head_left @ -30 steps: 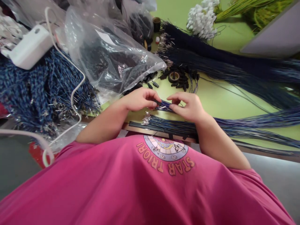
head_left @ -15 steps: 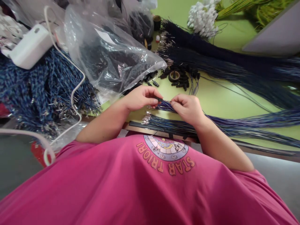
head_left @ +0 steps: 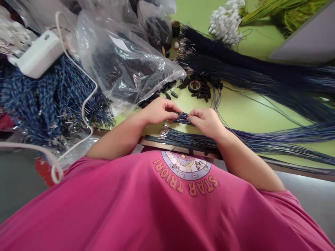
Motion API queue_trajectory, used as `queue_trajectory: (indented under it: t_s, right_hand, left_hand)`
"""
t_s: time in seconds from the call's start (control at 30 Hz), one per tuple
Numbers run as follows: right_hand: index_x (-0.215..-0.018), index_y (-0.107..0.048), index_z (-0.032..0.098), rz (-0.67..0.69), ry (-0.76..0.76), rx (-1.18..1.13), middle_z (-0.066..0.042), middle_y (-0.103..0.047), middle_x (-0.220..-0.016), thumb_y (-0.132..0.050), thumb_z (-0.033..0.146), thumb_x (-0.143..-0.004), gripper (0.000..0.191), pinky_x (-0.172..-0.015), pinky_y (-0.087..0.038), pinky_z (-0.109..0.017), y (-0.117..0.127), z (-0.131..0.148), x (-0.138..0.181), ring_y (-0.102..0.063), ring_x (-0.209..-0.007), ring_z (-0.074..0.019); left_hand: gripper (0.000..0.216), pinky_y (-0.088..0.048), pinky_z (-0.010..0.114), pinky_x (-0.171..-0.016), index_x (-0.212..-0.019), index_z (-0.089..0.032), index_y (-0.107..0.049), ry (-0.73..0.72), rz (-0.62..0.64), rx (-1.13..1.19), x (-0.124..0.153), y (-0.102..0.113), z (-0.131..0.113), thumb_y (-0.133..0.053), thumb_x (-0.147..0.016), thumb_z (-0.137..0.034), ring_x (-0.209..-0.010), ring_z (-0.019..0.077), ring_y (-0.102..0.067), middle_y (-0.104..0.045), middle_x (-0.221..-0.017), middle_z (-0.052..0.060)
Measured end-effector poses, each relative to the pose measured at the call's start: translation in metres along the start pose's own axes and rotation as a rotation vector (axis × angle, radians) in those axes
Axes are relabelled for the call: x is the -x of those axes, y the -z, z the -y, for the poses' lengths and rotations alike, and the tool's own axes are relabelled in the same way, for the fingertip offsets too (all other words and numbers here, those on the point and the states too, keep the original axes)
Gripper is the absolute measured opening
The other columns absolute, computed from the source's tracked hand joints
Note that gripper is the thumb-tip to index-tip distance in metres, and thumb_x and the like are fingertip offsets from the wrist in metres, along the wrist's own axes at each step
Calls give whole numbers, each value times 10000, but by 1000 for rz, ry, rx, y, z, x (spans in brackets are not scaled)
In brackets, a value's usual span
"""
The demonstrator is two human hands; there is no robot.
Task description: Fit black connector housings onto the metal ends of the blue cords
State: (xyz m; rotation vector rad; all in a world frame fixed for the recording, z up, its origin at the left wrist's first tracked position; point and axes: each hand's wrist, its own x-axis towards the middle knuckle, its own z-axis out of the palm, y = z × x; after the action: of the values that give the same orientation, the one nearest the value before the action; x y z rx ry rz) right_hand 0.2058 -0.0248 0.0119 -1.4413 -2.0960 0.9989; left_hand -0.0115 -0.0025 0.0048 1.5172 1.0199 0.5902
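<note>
My left hand (head_left: 158, 111) is closed in a pinch on a small black connector (head_left: 178, 114) just above the near edge of the green table (head_left: 243, 108). My right hand (head_left: 205, 120) is closed too, pinching thin blue wires (head_left: 183, 118) whose ends meet the connector. The two hands nearly touch. A flat bundle of blue wires with metal terminals (head_left: 178, 134) lies under them and runs off to the right.
A clear plastic bag of dark parts (head_left: 125, 66) lies behind my left hand. Loose black connectors and a tape roll (head_left: 195, 85) sit beyond. A heap of blue twisted wires (head_left: 47, 104), a white adapter (head_left: 39, 54) with cable, and white connectors (head_left: 226, 21) surround them.
My right hand's fingers have closed from a loose spread into a pinch and moved left toward my left hand. The left hand has stayed in place on the connector.
</note>
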Motion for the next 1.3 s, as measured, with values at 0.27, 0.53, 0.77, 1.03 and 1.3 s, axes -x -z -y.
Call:
queue_trajectory:
  t_s: [0.27,0.53,0.77,1.03,1.3]
  right_hand:
    - [-676,-690,158,104,-96,-104,5,-626,-622,-552,244,-760,183,-619,-372,-260,3,5,-1,-513,-614,-118]
    - [-688,-672,161,54,-57,-100,-4,-652,-668,-540,261,-786,192,-650,-384,-265,-8,1,-5,-535,-648,-126]
    - [-827,-709,168,0,43,183,-60,-711,-813,-532,351,-843,255,-710,-406,-305,12,-6,-10,-586,-751,-179]
    - [-645,-617,179,-295,-282,526,-83,-631,-673,-542,307,-829,236,-694,-399,-351,80,-64,-29,-593,-766,-226]
    - [-916,-726,129,-338,-311,687,-194,-698,-880,-503,474,-921,411,-712,-387,-389,77,-55,-17,-631,-856,-260]
  left_hand:
    - [182,-505,243,-757,-881,-156,-787,-202,32,-302,0,-2,-3,-708,-716,-160,-761,115,-658,-742,-817,34]
    - [235,-506,258,-660,-962,-109,-749,-31,57,-184,-4,-7,5,-667,-759,-193,-639,109,-616,-725,-765,43]
    - [361,-472,371,-1017,-1182,-170,-678,-108,-279,-671,0,25,-5,-636,-839,-272,-1054,202,-643,-692,-1152,93]
    - [648,-182,626,-1178,-1432,-208,-475,23,-558,-1079,4,68,25,-598,-854,-474,-1459,429,-220,-368,-1547,175]
    - [368,-386,491,-1047,-1216,-227,-644,-147,-504,-1081,-5,66,44,-467,-896,-273,-1207,326,-517,-613,-1232,159]
